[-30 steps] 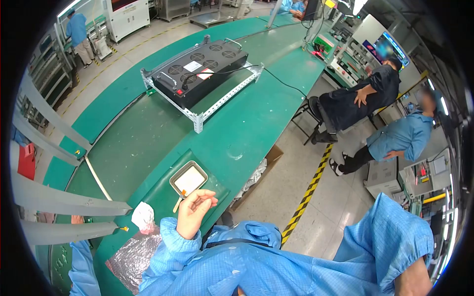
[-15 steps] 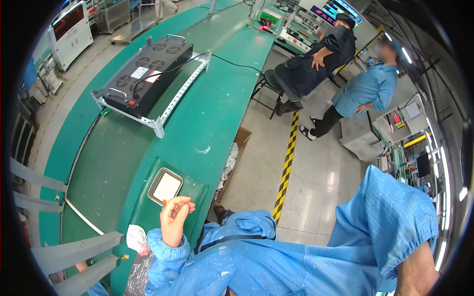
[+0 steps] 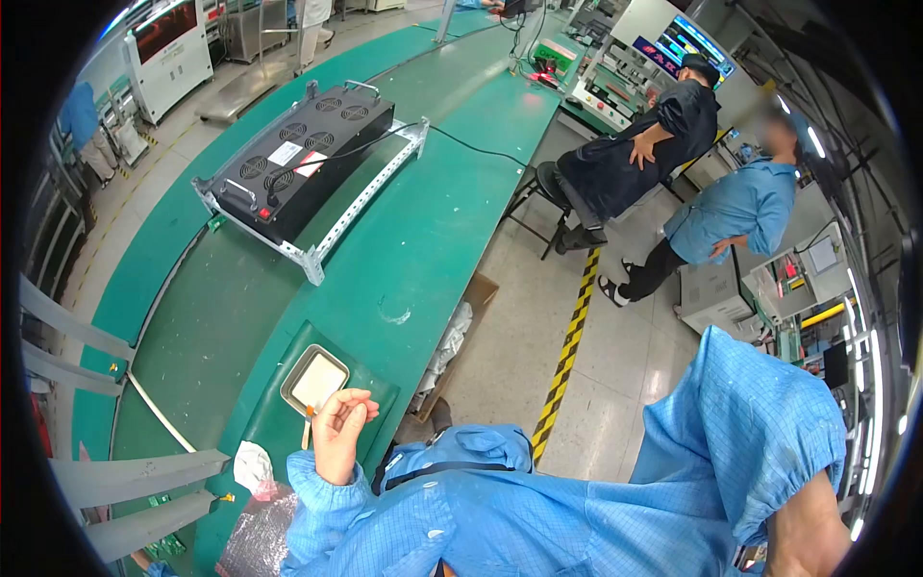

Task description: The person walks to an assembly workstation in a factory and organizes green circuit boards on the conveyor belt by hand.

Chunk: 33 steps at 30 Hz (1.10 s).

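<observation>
My left hand [image 3: 343, 438] is raised over the front of the bench, its fingers curled in with the thumb close against them. Whatever it may hold is too small to make out. Just beyond the fingers, a shallow metal tray [image 3: 291, 385] with a pale cream filling rests on a green mat [image 3: 370, 385]. A thin stick-like tool [image 3: 307, 435] with an orange part leans by the tray's near edge, partly behind my hand. On the right, my blue sleeve ends at a bare forearm [image 3: 812, 519]; the right hand lies outside the picture.
A black fan unit [image 3: 298, 159] sits in a metal frame [image 3: 361, 216] farther up the green bench [image 3: 423, 260]. Crumpled white material [image 3: 253, 468] and a silvery bag [image 3: 255, 534] lie near my left sleeve. A cardboard box [image 3: 471, 308] stands beside the bench. Two people [image 3: 639, 144] are beyond it.
The view has shifted slightly, so the bench and people sit a little lower and the people farther right. My left hand keeps its curled pose; more of the orange-marked tool now shows beside it.
</observation>
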Motion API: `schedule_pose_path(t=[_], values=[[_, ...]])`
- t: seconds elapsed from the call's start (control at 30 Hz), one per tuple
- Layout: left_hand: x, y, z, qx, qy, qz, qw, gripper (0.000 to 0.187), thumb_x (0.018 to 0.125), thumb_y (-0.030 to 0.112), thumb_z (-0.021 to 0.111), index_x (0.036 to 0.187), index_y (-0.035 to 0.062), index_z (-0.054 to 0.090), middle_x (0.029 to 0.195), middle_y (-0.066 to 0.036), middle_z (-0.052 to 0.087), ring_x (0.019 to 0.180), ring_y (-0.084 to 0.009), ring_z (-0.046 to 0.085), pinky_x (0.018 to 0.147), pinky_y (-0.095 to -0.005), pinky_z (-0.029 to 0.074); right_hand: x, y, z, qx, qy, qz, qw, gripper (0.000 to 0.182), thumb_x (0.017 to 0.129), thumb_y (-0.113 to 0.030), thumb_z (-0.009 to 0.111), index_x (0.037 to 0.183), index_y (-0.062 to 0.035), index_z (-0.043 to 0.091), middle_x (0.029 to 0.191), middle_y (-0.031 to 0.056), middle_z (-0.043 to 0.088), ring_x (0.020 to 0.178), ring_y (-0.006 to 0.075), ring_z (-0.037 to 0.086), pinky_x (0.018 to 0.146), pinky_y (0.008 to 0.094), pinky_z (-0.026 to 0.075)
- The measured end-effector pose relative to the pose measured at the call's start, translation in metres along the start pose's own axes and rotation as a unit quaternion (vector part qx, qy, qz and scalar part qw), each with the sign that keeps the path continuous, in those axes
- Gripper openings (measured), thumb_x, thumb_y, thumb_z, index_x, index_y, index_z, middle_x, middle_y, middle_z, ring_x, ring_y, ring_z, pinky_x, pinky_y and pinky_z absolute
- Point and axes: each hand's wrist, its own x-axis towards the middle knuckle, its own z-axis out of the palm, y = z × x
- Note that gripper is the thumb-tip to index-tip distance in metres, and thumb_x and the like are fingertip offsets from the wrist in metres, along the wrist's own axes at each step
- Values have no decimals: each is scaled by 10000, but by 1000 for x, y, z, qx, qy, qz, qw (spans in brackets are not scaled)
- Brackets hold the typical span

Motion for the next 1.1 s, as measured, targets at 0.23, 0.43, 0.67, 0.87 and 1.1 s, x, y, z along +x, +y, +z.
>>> schedule_pose_path(t=[0.23, 0.43, 0.67, 0.87, 1.1], values=[[23, 3, 48, 11, -5, 6, 1000, 183, 901, 102, 550, 1048, -6, 569, 894, -73, 627, 818, -146, 598, 762, -277, 479, -49, 20, -17, -8, 58, -21, 998, 161, 838, -62, 515, 726, -48, 400, 690, 3, 385, 662, 135, 421, 571, 246, 306], [44, 5, 78, 39, -30, 12, 999, 172, 903, 100, 548, 1038, -4, 570, 886, -72, 626, 813, -146, 597, 759, -276, 478, -79, 32, -35, -66, 36, -11, 997, 187, 862, -93, 465, 699, -71, 376, 671, 5, 377, 638, 137, 402, 571, 252, 308], [54, 5, 99, 59, -49, 0, 997, 160, 907, 72, 544, 1040, -11, 573, 899, -69, 614, 860, -137, 592, 809, -284, 490, -99, 33, -52, -73, 75, -23, 994, 193, 881, -103, 433, 702, -71, 369, 663, 4, 360, 629, 139, 383, 576, 256, 306], [59, 2, 108, 59, -64, -5, 996, 149, 906, 63, 538, 1031, -10, 574, 894, -63, 611, 865, -136, 592, 807, -290, 491, -103, 34, -55, -132, 44, -31, 990, 196, 878, -106, 461, 702, -70, 384, 659, 1, 376, 627, 136, 386, 570, 259, 292], [63, -2, 112, 51, -78, -10, 996, 145, 907, 59, 538, 1030, -9, 574, 902, -64, 610, 872, -137, 592, 811, -291, 489, -102, 32, -63, -116, 19, -3, 993, 199, 875, -108, 478, 699, -72, 394, 647, -9, 368, 607, 127, 378, 550, 253, 272]])
